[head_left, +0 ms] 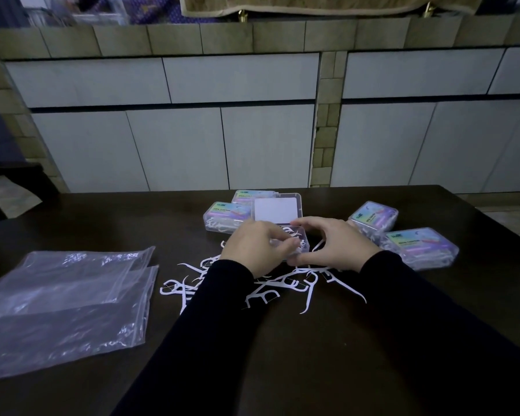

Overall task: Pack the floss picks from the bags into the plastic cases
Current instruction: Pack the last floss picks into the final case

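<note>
Both hands hold the open case (294,240), the left hand (254,250) pinching picks (282,285) into it, the right hand (335,246) gripping its 3 o'clock side.

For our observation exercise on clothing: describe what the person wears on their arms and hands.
Both arms are covered by long, plain black sleeves that end at the wrists. The left hand and right hand are bare: no gloves, and no rings, watch or markings are visible.
</note>
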Available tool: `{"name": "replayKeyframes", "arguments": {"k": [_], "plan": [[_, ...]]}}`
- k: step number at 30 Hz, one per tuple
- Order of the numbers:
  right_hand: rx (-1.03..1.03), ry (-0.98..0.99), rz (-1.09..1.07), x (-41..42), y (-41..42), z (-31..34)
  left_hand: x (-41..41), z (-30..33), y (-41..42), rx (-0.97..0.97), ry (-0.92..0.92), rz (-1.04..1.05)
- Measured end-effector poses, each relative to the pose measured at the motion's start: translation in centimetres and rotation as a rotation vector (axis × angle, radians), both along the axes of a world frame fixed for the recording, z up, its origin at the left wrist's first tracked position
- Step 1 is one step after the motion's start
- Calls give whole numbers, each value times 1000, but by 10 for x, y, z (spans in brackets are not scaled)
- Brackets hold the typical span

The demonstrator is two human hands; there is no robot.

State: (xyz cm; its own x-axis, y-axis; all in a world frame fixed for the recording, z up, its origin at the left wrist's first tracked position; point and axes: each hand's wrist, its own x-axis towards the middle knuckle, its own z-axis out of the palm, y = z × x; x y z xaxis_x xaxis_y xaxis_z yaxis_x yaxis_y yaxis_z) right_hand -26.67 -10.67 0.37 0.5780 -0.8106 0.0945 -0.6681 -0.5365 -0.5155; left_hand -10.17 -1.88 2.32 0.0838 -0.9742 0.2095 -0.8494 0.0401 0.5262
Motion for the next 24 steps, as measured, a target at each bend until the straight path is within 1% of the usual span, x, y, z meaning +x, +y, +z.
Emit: {"name": "replayKeyframes", "arguments": {"k": [5, 9, 11, 14, 16, 18, 22, 24], "plan": [[4, 29, -18, 1, -3, -2, 13, 6, 2, -34, -14, 114], [-3, 41, -15, 1, -2, -1, 10, 10, 7, 40, -25, 92], [-10, 46, -15, 1, -1, 0, 7, 11, 6, 6, -40, 113], [-8, 53, -20, 0, -1, 1, 10, 12, 5, -21, -78, 204], [-6, 57, -24, 0, -2, 1, 13, 12, 5, 29, -93, 202], [-9, 63, -23, 0, -2, 1, 14, 12, 7, 55, -56, 169], [-16, 80, -34, 0, 1, 3, 22, 13, 8, -10, -43, 157], [-17, 84, -35, 0, 3, 4, 28, 11, 8, 5, -46, 186]]}}
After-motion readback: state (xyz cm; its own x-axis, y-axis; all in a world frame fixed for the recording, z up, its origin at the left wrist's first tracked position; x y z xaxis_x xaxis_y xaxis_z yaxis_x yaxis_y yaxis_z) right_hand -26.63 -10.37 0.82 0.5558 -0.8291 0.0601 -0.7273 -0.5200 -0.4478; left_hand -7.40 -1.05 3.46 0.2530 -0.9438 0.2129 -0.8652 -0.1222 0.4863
